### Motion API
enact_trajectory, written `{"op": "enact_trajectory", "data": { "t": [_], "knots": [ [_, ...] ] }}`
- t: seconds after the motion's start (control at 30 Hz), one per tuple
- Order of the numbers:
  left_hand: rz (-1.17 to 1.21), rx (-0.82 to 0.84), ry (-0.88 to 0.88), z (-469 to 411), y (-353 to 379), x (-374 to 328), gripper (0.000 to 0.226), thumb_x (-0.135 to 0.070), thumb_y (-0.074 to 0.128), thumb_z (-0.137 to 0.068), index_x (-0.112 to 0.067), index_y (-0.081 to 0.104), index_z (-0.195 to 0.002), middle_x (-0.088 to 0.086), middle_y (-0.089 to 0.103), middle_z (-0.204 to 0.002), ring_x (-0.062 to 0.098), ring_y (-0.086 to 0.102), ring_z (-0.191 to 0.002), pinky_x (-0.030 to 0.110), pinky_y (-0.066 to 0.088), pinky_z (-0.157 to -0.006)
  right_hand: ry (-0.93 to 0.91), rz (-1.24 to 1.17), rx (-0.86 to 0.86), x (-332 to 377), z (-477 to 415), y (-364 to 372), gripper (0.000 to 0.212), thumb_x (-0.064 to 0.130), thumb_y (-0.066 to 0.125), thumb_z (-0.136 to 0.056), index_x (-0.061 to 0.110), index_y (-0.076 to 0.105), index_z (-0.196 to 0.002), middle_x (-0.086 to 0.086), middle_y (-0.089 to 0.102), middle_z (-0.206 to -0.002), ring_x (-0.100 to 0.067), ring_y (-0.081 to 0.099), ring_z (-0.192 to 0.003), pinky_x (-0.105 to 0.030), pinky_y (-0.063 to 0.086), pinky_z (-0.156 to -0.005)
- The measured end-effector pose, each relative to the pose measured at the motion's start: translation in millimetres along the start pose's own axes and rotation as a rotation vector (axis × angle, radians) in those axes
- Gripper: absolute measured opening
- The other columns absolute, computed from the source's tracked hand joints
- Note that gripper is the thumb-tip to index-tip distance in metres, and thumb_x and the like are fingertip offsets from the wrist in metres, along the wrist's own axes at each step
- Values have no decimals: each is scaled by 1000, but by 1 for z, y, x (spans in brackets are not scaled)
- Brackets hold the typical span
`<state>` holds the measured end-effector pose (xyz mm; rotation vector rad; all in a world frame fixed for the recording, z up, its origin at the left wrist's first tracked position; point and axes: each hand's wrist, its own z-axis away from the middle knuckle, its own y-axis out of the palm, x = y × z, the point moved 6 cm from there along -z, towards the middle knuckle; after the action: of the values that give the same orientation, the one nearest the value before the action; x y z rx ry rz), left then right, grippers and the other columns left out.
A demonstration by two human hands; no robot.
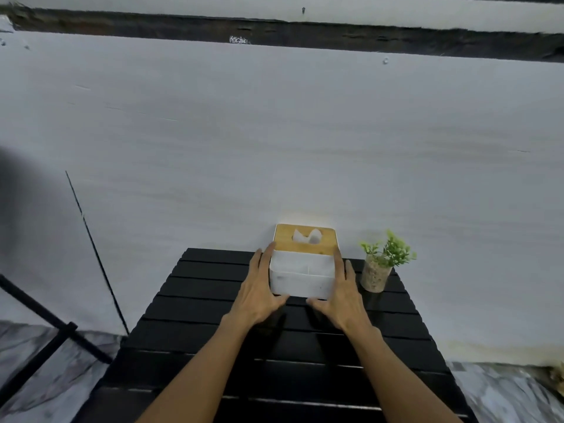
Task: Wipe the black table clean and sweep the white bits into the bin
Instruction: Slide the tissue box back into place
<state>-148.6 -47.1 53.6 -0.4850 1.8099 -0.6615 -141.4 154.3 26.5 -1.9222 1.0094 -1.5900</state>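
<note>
A black slatted table (195, 303) stretches away from me to a white wall. At its far end stands a white tissue box (300, 277) with a wooden lid and a tissue poking out of the slot. My left hand (259, 291) lies flat against the box's left side, and my right hand (343, 293) lies against its right side, so both hands clasp the box between them. No white bits and no bin show in this view.
A small potted green plant (377, 270) in a speckled pot stands just right of the box, close to my right hand. Black tripod legs (45, 325) stand on the marble floor to the left. The white wall (274, 148) rises right behind the table.
</note>
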Motion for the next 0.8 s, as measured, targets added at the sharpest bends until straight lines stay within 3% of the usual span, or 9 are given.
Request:
{"op": "enact_trajectory", "data": {
  "t": [0.07,0.27,0.53,0.73,0.8],
  "knots": [
    [0,18,9,-16,7,3,108,-25,78,-70,-36,8,-151,1,17,-157,25,36,-137,49,45,-104,-59,-32,-12,0,-9,1,130,58,79,-62,51,-13,-153,-10,26,-156,-32,56,-120,-47,56,-85],
    [-12,-32,70,-28,22,13,94,-22,77,-72,-34,19,-145,-7,19,-154,18,40,-130,32,46,-98,-142,-58,1,-7,-16,13,115,36,82,-72,37,3,-156,-2,27,-154,-21,44,-129,-26,42,-92],
    [13,-178,138,-9,-4,14,90,-18,79,-72,-33,26,-144,-9,18,-156,3,40,-123,18,42,-89,-223,-86,-99,22,-8,19,108,20,84,-74,32,14,-155,-1,27,-154,1,31,-122,-12,35,-92],
    [-15,-277,151,13,-53,28,90,-18,83,-70,-31,30,-143,-9,19,-156,-1,37,-123,18,45,-90,-299,-132,-116,69,-3,39,104,20,84,-76,32,17,-154,-3,25,-155,11,28,-112,5,36,-75],
    [-36,-306,163,19,-68,34,90,-18,83,-70,-28,32,-143,-7,20,-156,3,38,-126,20,48,-90,-331,-154,-127,85,0,47,102,21,84,-77,30,18,-154,-5,24,-156,12,26,-115,6,36,-77]
  ]
}}
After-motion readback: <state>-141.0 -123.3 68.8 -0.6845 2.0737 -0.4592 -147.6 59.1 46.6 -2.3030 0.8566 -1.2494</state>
